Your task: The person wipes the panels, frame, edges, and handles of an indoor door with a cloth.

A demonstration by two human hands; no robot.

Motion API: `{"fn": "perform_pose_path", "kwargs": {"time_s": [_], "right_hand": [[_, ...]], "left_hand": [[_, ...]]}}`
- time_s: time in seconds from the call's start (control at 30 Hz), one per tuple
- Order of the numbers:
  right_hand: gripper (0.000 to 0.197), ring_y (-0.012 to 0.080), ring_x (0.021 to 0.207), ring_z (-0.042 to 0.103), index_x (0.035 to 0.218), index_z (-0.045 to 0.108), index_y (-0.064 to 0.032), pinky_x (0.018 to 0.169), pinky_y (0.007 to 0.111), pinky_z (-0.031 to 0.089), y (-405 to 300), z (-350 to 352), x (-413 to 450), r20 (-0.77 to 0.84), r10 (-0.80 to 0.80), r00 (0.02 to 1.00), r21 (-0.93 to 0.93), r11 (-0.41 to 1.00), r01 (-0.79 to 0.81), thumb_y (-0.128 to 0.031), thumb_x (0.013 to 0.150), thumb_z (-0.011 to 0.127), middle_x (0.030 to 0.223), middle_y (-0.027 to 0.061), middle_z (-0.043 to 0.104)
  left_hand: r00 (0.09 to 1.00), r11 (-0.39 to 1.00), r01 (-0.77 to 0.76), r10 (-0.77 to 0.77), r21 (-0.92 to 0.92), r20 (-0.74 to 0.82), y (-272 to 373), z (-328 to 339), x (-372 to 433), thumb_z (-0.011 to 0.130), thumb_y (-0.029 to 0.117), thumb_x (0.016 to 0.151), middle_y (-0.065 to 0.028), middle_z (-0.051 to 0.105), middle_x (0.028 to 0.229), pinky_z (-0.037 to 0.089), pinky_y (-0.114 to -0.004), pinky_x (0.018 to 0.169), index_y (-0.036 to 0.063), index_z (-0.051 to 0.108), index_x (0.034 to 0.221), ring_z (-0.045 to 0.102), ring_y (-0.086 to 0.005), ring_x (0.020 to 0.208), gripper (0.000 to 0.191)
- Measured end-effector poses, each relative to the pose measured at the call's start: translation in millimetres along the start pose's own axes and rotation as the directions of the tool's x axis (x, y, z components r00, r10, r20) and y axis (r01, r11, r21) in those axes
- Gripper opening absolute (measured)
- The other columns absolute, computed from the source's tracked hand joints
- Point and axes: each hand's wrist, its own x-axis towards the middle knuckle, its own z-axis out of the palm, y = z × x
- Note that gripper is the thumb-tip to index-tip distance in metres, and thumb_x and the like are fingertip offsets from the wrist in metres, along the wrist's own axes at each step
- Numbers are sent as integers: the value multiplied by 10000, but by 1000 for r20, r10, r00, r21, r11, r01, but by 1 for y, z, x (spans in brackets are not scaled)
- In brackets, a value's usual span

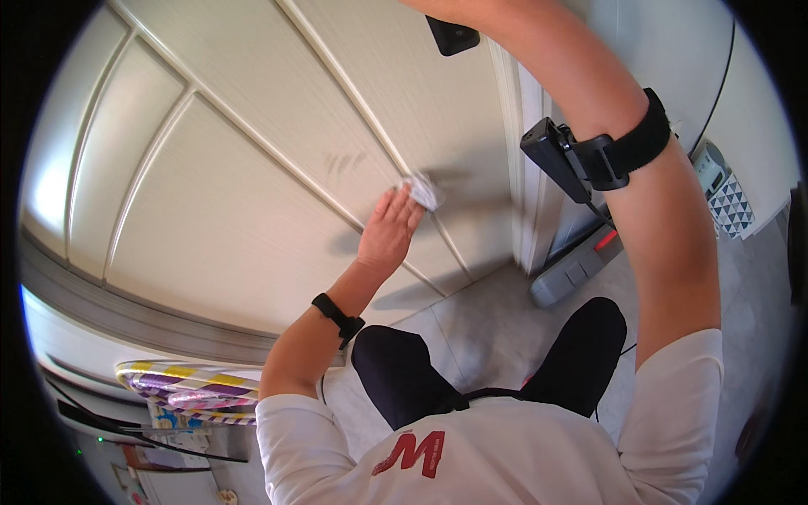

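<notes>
My left hand [386,237] lies flat on a cream panelled door [252,189], fingers stretched over a crumpled white cloth or tissue [425,192]. The cloth is blurred and sits against the door by a raised moulding line. Faint dark smudges [344,163] mark the panel up and left of that hand. My right arm reaches up past the top edge of the picture, so the right hand is out of view. Beside that forearm, a black lock or handle plate [453,36] is fixed to the door.
A pale door frame [527,183] borders the door on the right. Near its foot stands a grey plastic unit [568,274] with a red light. Striped hula hoops [189,385] rest at lower left. A triangle-patterned container [732,208] is at far right. A black device [555,161] is strapped to my right arm.
</notes>
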Motion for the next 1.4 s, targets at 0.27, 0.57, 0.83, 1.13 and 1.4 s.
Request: {"fn": "perform_pose_path", "kwargs": {"time_s": [0.27, 0.57, 0.83, 1.13, 1.4], "right_hand": [[321, 317, 883, 598, 848, 628, -8, 834, 433, 438, 11, -15, -5, 45, 32, 998, -43, 999, -31, -237, 917, 414, 876, 166, 644], [289, 344, 883, 567, 860, 616, -27, 828, 436, 417, -1, -3, 7, 69, -39, 997, 82, 996, 33, -228, 912, 416, 910, 160, 638], [258, 336, 858, 554, 918, 593, -27, 795, 434, 413, 0, -20, 3, 109, -11, 994, 8, 1000, 10, -234, 921, 439, 898, 147, 611], [240, 380, 844, 540, 899, 559, -10, 739, 459, 413, 13, -10, 3, 68, -96, 993, 27, 995, 94, -219, 923, 441, 855, 186, 577], [291, 364, 783, 529, 876, 513, 30, 713, 399, 413, 7, -4, 2, 96, -66, 993, 182, 982, 47, -234, 950, 415, 797, 207, 532]], "left_hand": [[940, 978, 167, -119, 125, -321, -47, -117, 115, 547, 86, 802, -210, 465, 1302, 251, -493, 1082, 0, 476, 1269, 379, -355, 1275, 480], [934, 911, -326, 269, 254, 234, 21, 7, 79, 414, 209, 891, -83, 423, 1399, 154, -393, 1147, 59, 473, 1298, 296, -216, 1356, 438], [990, 959, -85, 113, 271, -89, 4, -67, 160, 422, 208, 885, -68, 372, 1443, 96, -387, 1158, 62, 391, 1381, 226, -191, 1391, 517], [922, 954, 154, -45, 256, -385, 8, -81, 209, 396, 204, 897, -81, 381, 1436, 98, -391, 1157, 67, 334, 1411, 256, -222, 1380, 535], [981, 994, -90, 99, 58, -169, 65, 28, 145, 379, 218, 911, -126, 368, 1439, 162, -384, 1143, 40, 372, 1381, 256, -244, 1382, 503]]}}
